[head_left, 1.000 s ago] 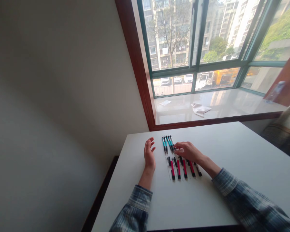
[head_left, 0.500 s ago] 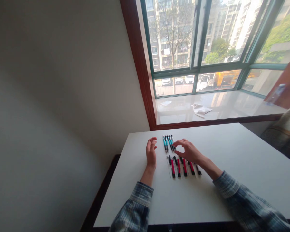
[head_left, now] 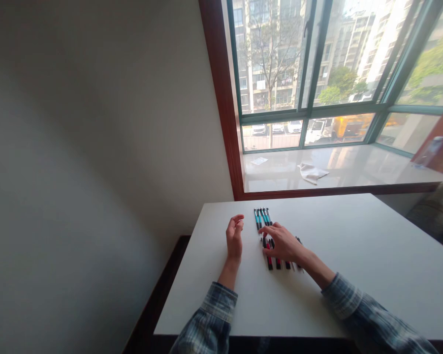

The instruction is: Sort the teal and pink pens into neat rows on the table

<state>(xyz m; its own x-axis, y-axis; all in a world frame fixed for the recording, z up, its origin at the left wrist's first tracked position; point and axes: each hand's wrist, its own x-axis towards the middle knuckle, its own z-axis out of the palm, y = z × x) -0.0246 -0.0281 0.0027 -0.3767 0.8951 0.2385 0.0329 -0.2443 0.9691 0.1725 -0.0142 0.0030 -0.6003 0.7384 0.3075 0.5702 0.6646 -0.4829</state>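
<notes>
My right hand (head_left: 283, 242) hovers over the near row of pens, its thumb and forefinger apart with nothing visible between them. Under it, red pen parts (head_left: 278, 264) with black ends lie side by side, partly hidden by the hand and mixed with black and clear slim pieces. Just beyond the fingers, several blue pens (head_left: 259, 219) with black grips lie in a neat row, their tips toward me. Left of both rows, my left hand (head_left: 235, 241) is held with loosely bent fingers, holding nothing and apart from the pens.
The pens lie on a white table (head_left: 206, 314). A grey wall (head_left: 133, 123) rises on the left. Behind the table is a window sill (head_left: 354, 172) with a crumpled white paper (head_left: 312, 173) and a smaller sheet (head_left: 259, 161). Something like a curtain hangs at the far right.
My right hand has moved from beside the blue pens back toward me, over the row of red parts. My left hand stays in about the same place. The view has shifted slightly.
</notes>
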